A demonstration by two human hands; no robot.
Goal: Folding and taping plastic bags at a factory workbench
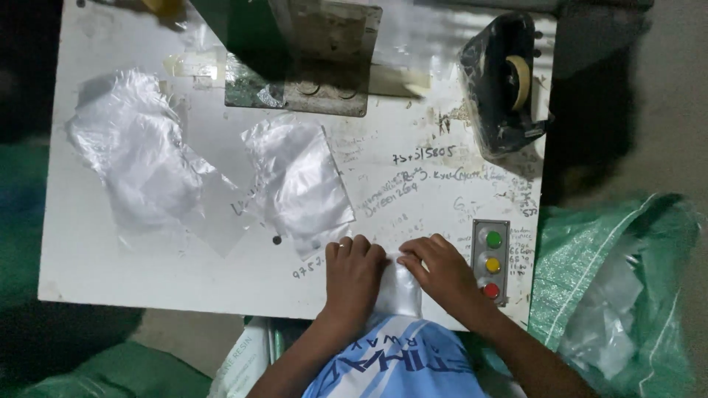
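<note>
We saw the left hand lying flat, fingers together, pressed on a small clear plastic bag at the near edge of the white table. The right hand pinched the top edge of the same bag with curled fingers. What the bag held, we could not tell. More clear bags lay in a crumpled pile and one flat bag beside it. The green woven sack on the right contained clear plastic, probably more bags.
</note>
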